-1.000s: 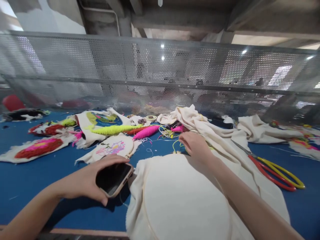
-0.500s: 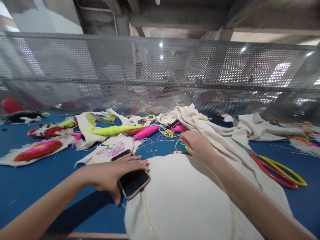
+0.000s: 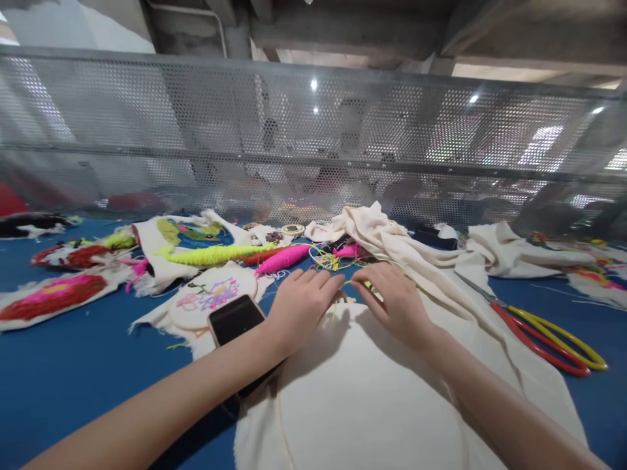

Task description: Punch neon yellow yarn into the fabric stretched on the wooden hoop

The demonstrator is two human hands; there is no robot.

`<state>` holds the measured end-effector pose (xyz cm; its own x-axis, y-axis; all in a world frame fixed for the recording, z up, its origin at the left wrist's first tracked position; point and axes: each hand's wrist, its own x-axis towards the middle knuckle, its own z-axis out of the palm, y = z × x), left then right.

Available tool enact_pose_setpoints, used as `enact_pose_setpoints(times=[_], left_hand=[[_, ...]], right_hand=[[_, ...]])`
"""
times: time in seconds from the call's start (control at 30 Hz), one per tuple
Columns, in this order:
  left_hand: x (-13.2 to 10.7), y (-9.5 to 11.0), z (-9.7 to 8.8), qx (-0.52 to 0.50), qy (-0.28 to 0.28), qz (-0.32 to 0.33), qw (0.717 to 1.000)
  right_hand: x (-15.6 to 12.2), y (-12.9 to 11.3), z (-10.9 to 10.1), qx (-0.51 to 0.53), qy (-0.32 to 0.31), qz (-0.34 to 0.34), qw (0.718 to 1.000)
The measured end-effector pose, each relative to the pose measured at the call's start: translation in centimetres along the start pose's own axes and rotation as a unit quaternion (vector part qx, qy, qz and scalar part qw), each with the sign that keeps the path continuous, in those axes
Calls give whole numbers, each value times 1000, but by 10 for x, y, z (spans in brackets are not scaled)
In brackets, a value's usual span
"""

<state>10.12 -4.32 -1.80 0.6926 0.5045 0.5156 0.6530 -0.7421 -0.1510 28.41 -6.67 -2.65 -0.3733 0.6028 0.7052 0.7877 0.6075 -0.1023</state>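
Our left hand (image 3: 301, 305) has let go of the phone (image 3: 234, 320) it carried half a second ago. It now lies palm down with the fingers stretched out loosely, empty, on the far rim of the hoop (image 3: 372, 398). The phone has been set down face up just off the hoop's left edge, partly under our left forearm.

Our right hand (image 3: 398, 301) has stayed at the hoop's far rim. It is now flatter, its fingertips almost meeting those of the left hand. They touch the loose yellow thread (image 3: 353, 283) there, but we cannot tell whether they pinch it.

The hoop, with cream cloth stretched over it, lies on the blue table (image 3: 73, 372) directly below both hands, where it was before. Right of the hoop lie the scissors (image 3: 543, 334), unmoved. Beyond the hoop's far left lie a small hoop (image 3: 211, 297) with flower stitching and the pink yarn (image 3: 284, 259).
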Motion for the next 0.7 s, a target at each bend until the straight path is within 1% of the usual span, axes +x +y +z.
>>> enact_pose_setpoints(times=[0.1,0.13,0.2,0.27,0.33,0.4,0.47,0.5,0.57,0.7], left_hand=[[-6,-4,-1,-47,-22,-29,998],[-7,-7,-3,-65,-32,-33,997],[-9,-13,-7,-99,-50,-21,994],[-10,-19,-14,-135,-80,12,988],[-10,-22,-20,-176,-108,38,978],[-10,-24,-26,-210,-121,48,969],[-11,-24,-29,-229,-120,46,965],[-11,-24,-30,-235,-119,42,964],[-11,-25,-29,-256,-121,34,959],[-11,-28,-26,-335,-125,16,934]], right_hand=[[2,-9,5,49,-13,13,999],[2,-11,6,77,-18,26,997],[4,-16,7,149,-35,68,986],[4,-18,6,230,-61,121,964],[5,-18,4,308,-95,172,931],[5,-17,2,379,-122,214,892],[4,-14,2,422,-128,239,865],[4,-13,2,430,-123,246,860],[3,-12,3,426,-112,257,860],[2,-12,5,402,-91,295,862]])
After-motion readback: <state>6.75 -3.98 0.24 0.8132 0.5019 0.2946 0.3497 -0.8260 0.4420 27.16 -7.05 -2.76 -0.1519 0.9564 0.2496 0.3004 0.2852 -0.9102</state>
